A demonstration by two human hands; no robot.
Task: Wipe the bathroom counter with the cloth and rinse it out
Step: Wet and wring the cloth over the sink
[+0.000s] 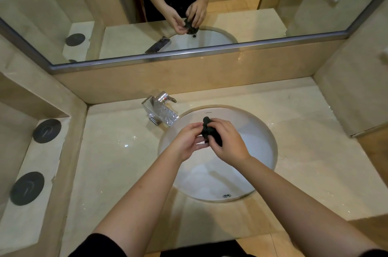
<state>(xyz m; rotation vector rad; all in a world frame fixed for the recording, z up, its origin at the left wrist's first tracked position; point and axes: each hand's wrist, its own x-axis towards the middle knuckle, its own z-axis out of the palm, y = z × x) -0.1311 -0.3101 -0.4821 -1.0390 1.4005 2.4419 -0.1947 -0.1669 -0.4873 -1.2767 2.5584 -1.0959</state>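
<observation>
A small dark cloth (210, 130), bunched into a wad, is held over the white oval sink (262, 151). My right hand (228, 143) grips it from the right with curled fingers. From the left, my left hand (189, 141) holds the cloth's other side, fingertips touching it. Both hands hover above the basin, just right of the chrome faucet (161, 111). No water stream shows. The beige marble counter (117, 162) surrounds the sink.
A wide mirror (189, 4) above the backsplash reflects my hands and the cloth. Two dark round discs (47, 130) (27, 188) lie on a side ledge at the left. A tiled wall (352, 99) bounds the counter on the right.
</observation>
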